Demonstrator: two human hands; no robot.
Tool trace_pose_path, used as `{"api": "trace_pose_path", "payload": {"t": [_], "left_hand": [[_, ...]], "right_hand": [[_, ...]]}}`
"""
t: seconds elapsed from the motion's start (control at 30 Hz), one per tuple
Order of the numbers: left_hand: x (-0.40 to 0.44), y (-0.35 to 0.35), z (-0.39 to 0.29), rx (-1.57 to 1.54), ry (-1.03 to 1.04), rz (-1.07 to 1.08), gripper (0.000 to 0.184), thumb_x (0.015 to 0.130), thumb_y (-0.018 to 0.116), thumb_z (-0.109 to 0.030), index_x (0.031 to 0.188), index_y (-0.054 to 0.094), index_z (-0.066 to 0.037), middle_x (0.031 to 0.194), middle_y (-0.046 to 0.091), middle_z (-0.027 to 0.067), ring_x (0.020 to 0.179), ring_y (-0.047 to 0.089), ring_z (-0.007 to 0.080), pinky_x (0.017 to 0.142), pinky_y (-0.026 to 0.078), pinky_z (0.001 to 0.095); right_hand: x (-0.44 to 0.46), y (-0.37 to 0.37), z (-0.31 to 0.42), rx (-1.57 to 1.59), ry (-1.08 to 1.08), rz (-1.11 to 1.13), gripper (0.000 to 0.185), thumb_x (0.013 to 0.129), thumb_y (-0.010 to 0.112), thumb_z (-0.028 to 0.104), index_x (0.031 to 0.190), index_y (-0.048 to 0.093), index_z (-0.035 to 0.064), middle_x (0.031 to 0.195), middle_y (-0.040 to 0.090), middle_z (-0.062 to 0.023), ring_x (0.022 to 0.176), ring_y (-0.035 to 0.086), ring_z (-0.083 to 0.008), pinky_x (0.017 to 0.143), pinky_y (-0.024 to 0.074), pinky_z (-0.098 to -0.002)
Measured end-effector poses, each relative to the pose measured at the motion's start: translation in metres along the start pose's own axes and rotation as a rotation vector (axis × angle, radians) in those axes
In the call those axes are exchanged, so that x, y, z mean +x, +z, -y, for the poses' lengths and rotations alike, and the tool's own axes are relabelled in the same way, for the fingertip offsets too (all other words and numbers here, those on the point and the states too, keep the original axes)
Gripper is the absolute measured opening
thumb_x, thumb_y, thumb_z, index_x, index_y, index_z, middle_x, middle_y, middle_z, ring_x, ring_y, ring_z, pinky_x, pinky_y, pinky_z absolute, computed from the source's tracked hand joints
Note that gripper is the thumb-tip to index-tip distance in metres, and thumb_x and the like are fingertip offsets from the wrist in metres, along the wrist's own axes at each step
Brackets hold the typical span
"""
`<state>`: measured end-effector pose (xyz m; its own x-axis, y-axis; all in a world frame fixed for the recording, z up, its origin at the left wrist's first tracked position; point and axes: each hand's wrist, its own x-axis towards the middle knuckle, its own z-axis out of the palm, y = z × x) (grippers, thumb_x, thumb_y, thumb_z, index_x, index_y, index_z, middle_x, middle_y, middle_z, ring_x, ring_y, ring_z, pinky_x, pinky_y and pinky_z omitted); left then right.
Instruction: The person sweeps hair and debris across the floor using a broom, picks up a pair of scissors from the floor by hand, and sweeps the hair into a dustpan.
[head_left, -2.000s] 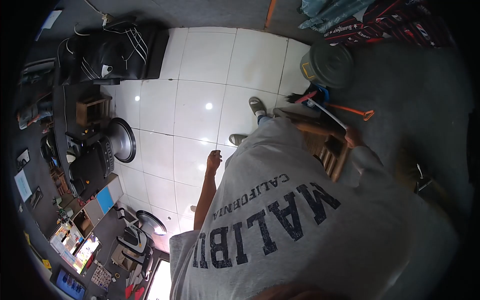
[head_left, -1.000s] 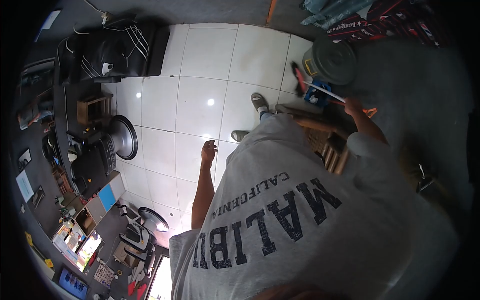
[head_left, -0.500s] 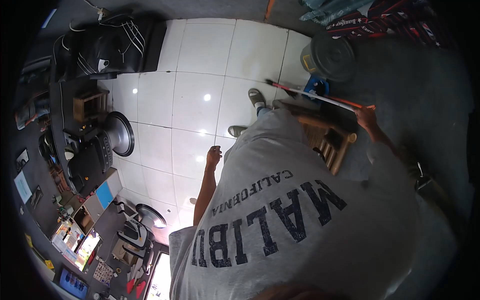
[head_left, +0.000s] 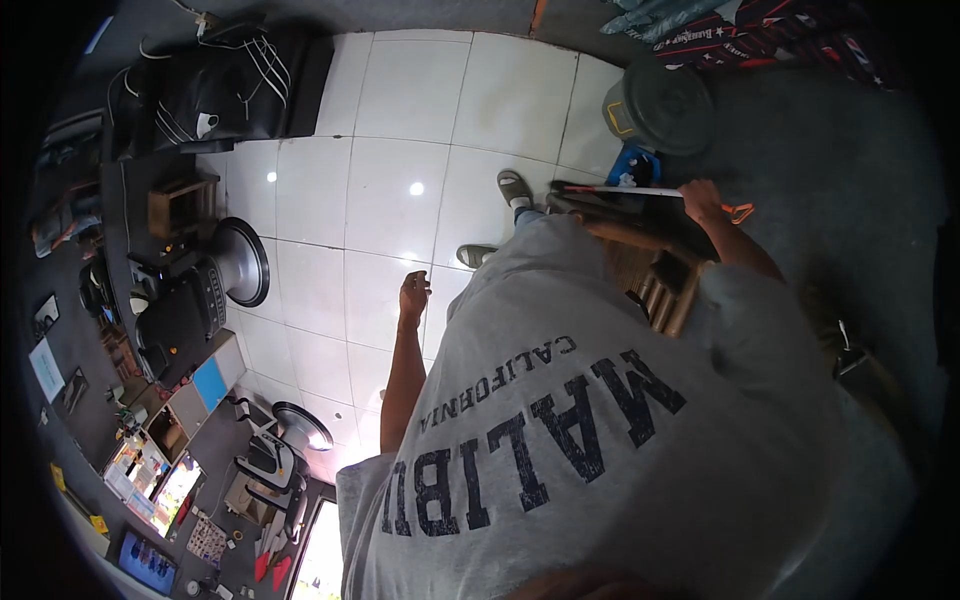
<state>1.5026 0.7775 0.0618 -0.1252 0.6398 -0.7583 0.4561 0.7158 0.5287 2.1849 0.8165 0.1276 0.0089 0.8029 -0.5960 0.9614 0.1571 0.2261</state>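
My right hand [head_left: 703, 200] is closed around a long white pole [head_left: 640, 191] with a red section near its far end. An orange loop-shaped end [head_left: 740, 213] sticks out beyond the hand. What is fixed to the pole's far end cannot be made out against the dark bench edge. My left hand [head_left: 415, 298] hangs over the tiled floor, fingers loosely bent and apart, with nothing in it. Beneath the pole stands a bamboo bench [head_left: 640, 240], partly hidden by my shirt. Beyond the pole is a small blue container [head_left: 632, 165] with dark and white contents.
A lidded grey bin [head_left: 665, 108] with a yellow handle stands beyond the pole. White tiles [head_left: 400, 90] cover the floor ahead. Barber chairs [head_left: 240, 265] and a counter with shelves [head_left: 185, 410] line the left. A black padded seat [head_left: 220, 95] with cables lies at the upper left.
My right hand has moved up and to the left in view, and the pole has swung from slanted to nearly level. My left hand has shifted slightly up and left.
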Motion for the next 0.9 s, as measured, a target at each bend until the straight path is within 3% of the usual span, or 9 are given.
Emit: {"api": "trace_pose_path", "payload": {"t": [0.1,0.2,0.3,0.5,0.6,0.7,0.8,0.87,0.9], "left_hand": [[-0.001,0.011,0.019,0.003,-0.029,0.024,0.038,0.095,0.047,-0.031,0.113,0.059,0.000,0.085,0.066,0.0124,0.068,0.063,0.0182,0.063,0.052,0.0303],[-0.005,0.022,0.034,-0.007,-0.061,0.065,0.037,0.094,0.048,-0.030,0.111,0.059,0.001,0.082,0.066,0.0131,0.066,0.064,0.0181,0.061,0.052,0.0298],[-0.012,0.025,0.037,0.018,-0.096,0.089,0.036,0.094,0.048,-0.029,0.112,0.059,0.000,0.081,0.066,0.0119,0.065,0.063,0.0170,0.060,0.052,0.0295],[-0.004,0.014,0.033,0.011,-0.093,0.047,0.035,0.094,0.049,-0.029,0.110,0.060,0.000,0.082,0.066,0.0130,0.066,0.063,0.0172,0.060,0.052,0.0295],[0.004,0.010,0.026,0.007,-0.045,0.048,0.035,0.094,0.049,-0.029,0.110,0.060,0.000,0.082,0.065,0.0128,0.066,0.062,0.0175,0.060,0.052,0.0294],[0.010,0.007,0.014,0.019,0.009,0.035,0.036,0.095,0.049,-0.029,0.111,0.060,0.001,0.082,0.064,0.0124,0.068,0.062,0.0174,0.062,0.051,0.0289],[0.005,0.000,-0.005,0.009,0.057,0.016,0.037,0.096,0.047,-0.032,0.113,0.059,-0.001,0.087,0.065,0.0119,0.072,0.063,0.0174,0.061,0.050,0.0286],[0.004,0.000,-0.010,-0.002,0.063,0.012,0.038,0.096,0.046,-0.036,0.116,0.058,-0.006,0.091,0.064,0.0084,0.074,0.063,0.0158,0.058,0.047,0.0279],[0.003,0.002,-0.007,-0.007,0.060,0.005,0.038,0.096,0.047,-0.034,0.115,0.058,-0.003,0.089,0.065,0.0104,0.073,0.064,0.0170,0.060,0.049,0.0285]], "right_hand": [[-0.021,0.000,0.001,0.065,-0.019,-0.173,0.025,0.080,0.059,0.009,0.101,0.068,0.0178,0.085,0.065,-0.0059,0.085,0.063,-0.0247,0.075,0.0482,-0.0390],[-0.028,-0.012,0.017,0.029,0.094,-0.011,0.034,0.081,0.058,0.011,0.113,0.065,0.0186,0.084,0.065,-0.0063,0.081,0.064,-0.0264,0.071,0.0488,-0.0414],[-0.043,-0.006,0.019,0.120,0.061,-0.227,0.029,0.085,0.054,0.012,0.111,0.067,0.0182,0.087,0.066,-0.0080,0.083,0.064,-0.0263,0.074,0.0504,-0.0412],[-0.052,-0.067,0.018,0.249,0.173,0.031,0.030,0.088,0.052,0.014,0.112,0.066,0.0243,0.088,0.067,-0.0072,0.086,0.065,-0.0260,0.075,0.0511,-0.0421],[-0.029,-0.030,0.007,0.283,0.163,-0.002,0.032,0.089,0.052,0.017,0.118,0.062,0.0224,0.089,0.066,-0.0115,0.084,0.065,-0.0295,0.074,0.0512,-0.0455],[-0.015,-0.029,0.015,0.065,0.228,0.097,0.027,0.089,0.051,0.016,0.113,0.065,0.0175,0.091,0.067,-0.0124,0.085,0.065,-0.0299,0.074,0.0516,-0.0446],[-0.018,0.000,0.013,0.056,0.221,-0.026,0.027,0.088,0.053,0.017,0.111,0.065,0.0117,0.086,0.067,-0.0115,0.082,0.066,-0.0286,0.073,0.0518,-0.0441],[-0.036,-0.015,0.010,0.182,0.283,-0.016,0.027,0.089,0.051,0.018,0.113,0.064,0.0135,0.090,0.066,-0.0136,0.086,0.065,-0.0303,0.074,0.0515,-0.0434],[-0.042,-0.024,0.009,0.244,0.316,-0.010,0.028,0.090,0.050,0.019,0.114,0.063,0.0144,0.093,0.066,-0.0146,0.088,0.064,-0.0312,0.075,0.0514,-0.0431]]}}
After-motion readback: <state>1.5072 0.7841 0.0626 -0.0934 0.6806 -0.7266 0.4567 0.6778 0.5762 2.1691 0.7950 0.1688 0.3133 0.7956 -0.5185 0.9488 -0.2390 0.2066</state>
